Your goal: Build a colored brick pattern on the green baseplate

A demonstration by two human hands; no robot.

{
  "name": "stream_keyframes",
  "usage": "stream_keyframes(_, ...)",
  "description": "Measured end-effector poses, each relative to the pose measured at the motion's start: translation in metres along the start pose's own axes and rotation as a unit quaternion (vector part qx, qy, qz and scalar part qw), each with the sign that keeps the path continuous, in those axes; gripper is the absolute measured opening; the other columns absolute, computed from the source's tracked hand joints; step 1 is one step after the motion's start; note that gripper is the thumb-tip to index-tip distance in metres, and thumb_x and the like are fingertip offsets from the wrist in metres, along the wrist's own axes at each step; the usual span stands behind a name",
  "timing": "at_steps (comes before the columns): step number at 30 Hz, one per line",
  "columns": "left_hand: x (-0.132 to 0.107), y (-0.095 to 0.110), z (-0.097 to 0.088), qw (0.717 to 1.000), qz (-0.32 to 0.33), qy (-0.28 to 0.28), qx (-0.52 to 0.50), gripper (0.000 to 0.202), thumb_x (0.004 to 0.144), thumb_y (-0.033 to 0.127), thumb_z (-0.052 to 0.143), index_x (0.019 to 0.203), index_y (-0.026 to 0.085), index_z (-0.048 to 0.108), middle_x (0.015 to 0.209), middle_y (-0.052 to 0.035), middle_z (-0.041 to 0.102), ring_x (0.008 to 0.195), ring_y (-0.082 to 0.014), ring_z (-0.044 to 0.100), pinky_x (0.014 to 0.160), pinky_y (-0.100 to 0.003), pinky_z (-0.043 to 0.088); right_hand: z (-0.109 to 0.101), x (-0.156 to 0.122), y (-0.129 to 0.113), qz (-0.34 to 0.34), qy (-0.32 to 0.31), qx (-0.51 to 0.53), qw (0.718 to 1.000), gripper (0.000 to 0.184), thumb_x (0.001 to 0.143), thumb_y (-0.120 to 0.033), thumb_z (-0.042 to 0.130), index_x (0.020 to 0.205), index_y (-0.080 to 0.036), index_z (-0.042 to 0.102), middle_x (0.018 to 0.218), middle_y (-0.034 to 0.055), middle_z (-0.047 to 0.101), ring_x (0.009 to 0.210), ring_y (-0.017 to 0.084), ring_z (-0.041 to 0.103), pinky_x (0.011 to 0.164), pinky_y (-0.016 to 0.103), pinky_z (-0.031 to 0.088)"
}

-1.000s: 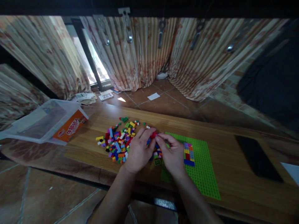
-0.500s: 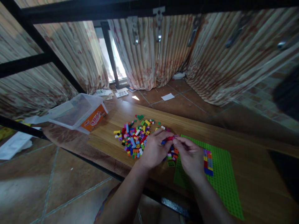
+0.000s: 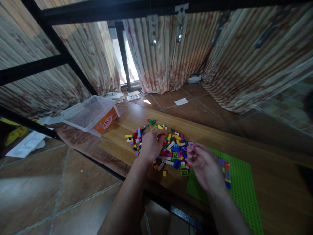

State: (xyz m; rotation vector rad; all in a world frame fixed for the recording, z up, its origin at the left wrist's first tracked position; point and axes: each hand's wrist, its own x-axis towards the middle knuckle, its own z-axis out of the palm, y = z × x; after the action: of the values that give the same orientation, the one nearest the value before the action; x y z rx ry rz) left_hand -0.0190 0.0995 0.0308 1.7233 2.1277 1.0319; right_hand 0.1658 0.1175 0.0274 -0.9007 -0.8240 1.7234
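My left hand (image 3: 152, 146) reaches over a heap of loose toy building bricks (image 3: 174, 147), fingers curled and closed. A red brick (image 3: 161, 134) shows at its fingertips. On the right, my right hand (image 3: 209, 168) is raised above the near-left part of a green baseplate (image 3: 244, 186), pinching a small pink brick (image 3: 194, 147) between thumb and fingers. Behind that hand a block of coloured bricks (image 3: 227, 174) stands on the baseplate, partly covered by the hand. A green brick (image 3: 184, 173) lies just left of the baseplate.
A clear plastic bin (image 3: 93, 112) with an orange label stands at the left end of the wooden table (image 3: 122, 151). A black metal frame (image 3: 80, 78) rises at the left and crosses above. Papers (image 3: 181, 101) lie on the tiled floor beyond, before striped curtains (image 3: 156, 62).
My hands were together over the heap and have parted. The left has moved left with a red brick at its fingertips; the right stays near the baseplate with the pink brick. The view has shifted slightly.
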Motion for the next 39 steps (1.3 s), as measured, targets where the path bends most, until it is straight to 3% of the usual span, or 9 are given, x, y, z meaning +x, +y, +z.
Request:
stream_keyframes(7,0.006,-0.016,-0.006,0.992,-0.07,-0.013,0.104,0.036,0.085,0.008,0.044,0.101,0.022,0.072,0.102,-0.006,0.073,0.1,-0.0199,0.066,0.089,-0.029,0.049,-0.002,0.0,0.0,0.019,-0.008,0.018,1.0,0.01,0.069,-0.028,0.069,0.074,-0.02,0.065,0.072,-0.0005,0.063,0.057,0.01,0.051,0.044,0.019,0.039)
stream_keyframes(10,0.006,-0.026,-0.01,0.987,-0.069,-0.022,0.142,0.035,0.08,0.007,0.048,0.098,0.022,0.075,0.107,-0.0073,0.071,0.108,-0.0219,0.063,0.097,-0.032,0.047,-0.002,0.0,-0.001,0.021,-0.007,0.025,0.999,0.009,0.069,-0.027,0.069,0.074,-0.021,0.066,0.072,-0.0004,0.063,0.057,0.01,0.052,0.045,0.019,0.04)
stream_keyframes(15,0.006,-0.035,-0.011,0.986,-0.038,-0.058,0.154,0.035,0.073,0.004,0.051,0.089,0.023,0.077,0.101,-0.0071,0.07,0.105,-0.0217,0.063,0.099,-0.033,0.046,0.0,0.0,-0.002,0.021,0.003,0.032,0.999,0.01,0.067,-0.028,0.07,0.073,-0.02,0.067,0.07,-0.001,0.063,0.055,0.009,0.051,0.046,0.018,0.041)
stream_keyframes(24,0.009,-0.028,-0.01,0.98,-0.001,-0.092,0.174,0.029,0.079,0.011,0.053,0.09,0.025,0.076,0.096,-0.0044,0.071,0.104,-0.02,0.059,0.106,-0.036,0.039,-0.001,0.0,-0.001,0.018,0.009,0.035,0.999,0.011,0.066,-0.027,0.072,0.074,-0.019,0.068,0.071,-0.0004,0.065,0.056,0.009,0.053,0.048,0.019,0.043)
stream_keyframes(29,0.009,-0.027,-0.009,0.977,-0.02,-0.097,0.191,0.025,0.082,0.018,0.053,0.088,0.024,0.076,0.1,-0.007,0.069,0.101,-0.0222,0.058,0.096,-0.036,0.044,0.0,0.0,-0.002,0.017,0.005,0.024,1.0,0.011,0.067,-0.027,0.072,0.071,-0.019,0.067,0.071,-0.0003,0.065,0.057,0.008,0.053,0.048,0.019,0.043)
stream_keyframes(39,0.009,-0.026,-0.003,0.976,-0.025,-0.08,0.201,0.025,0.083,0.024,0.055,0.098,0.024,0.075,0.107,-0.009,0.066,0.104,-0.0254,0.057,0.094,-0.038,0.044,0.002,0.001,0.001,0.024,0.016,0.03,0.999,0.013,0.066,-0.027,0.075,0.073,-0.019,0.067,0.072,-0.0002,0.066,0.057,0.008,0.053,0.049,0.02,0.041)
